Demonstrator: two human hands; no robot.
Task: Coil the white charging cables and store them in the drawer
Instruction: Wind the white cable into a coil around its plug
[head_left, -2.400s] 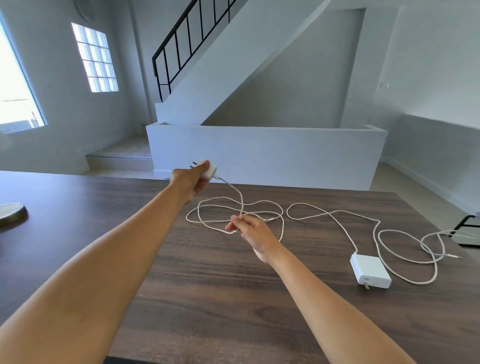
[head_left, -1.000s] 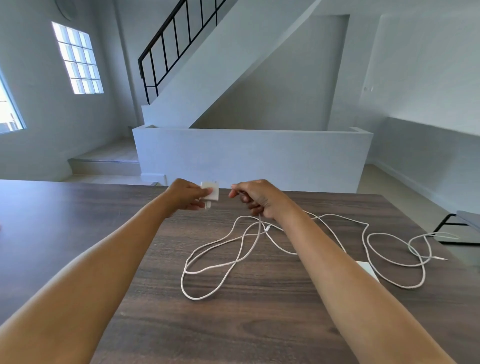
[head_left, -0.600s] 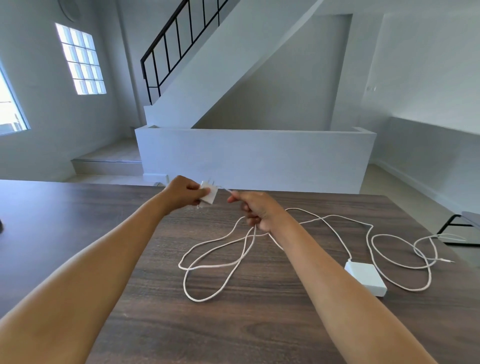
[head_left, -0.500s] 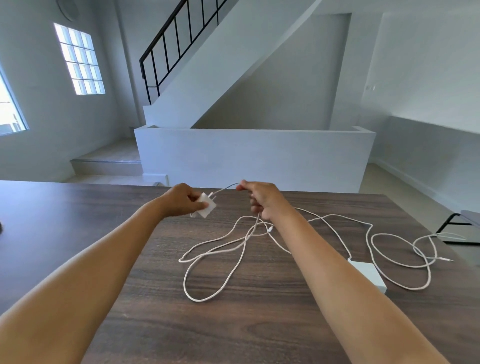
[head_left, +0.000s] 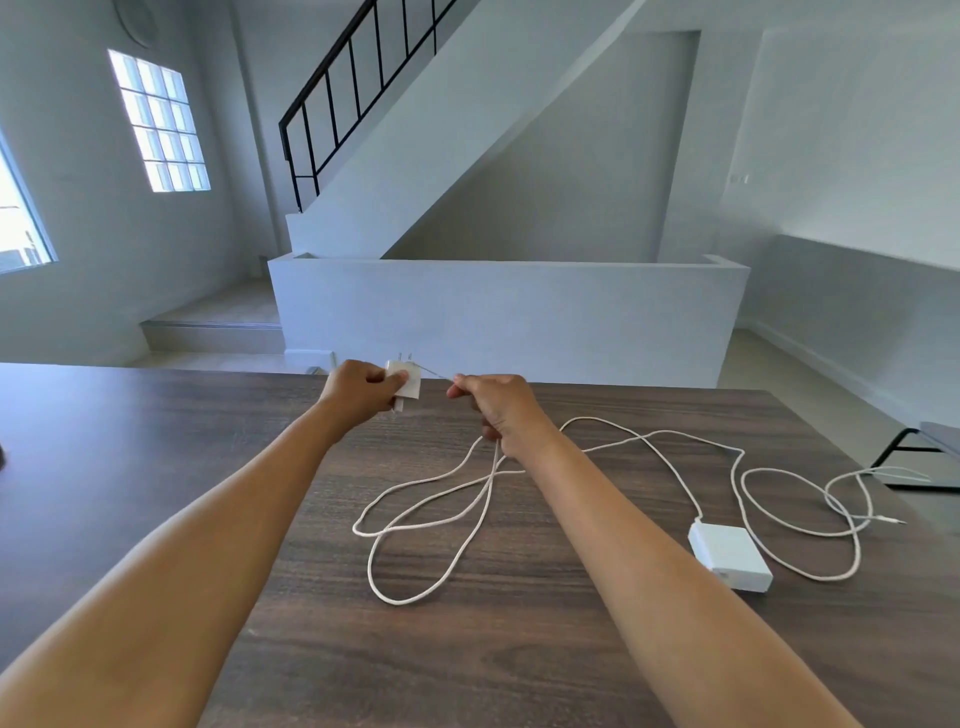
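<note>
White cable (head_left: 441, 512) droops in loose loops onto the wooden table (head_left: 156, 441), its upper run pinched by the right hand (head_left: 496, 408). At nine o'clock from that, the left hand (head_left: 358, 387) grips the small plug adapter (head_left: 405, 384).

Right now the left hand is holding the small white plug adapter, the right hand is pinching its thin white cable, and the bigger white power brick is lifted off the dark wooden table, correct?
Not quite. The head view shows the bigger white power brick lying flat on the dark wooden table, untouched. The rest holds: the left hand grips the small white plug adapter and the right hand pinches its thin white cable.
</note>
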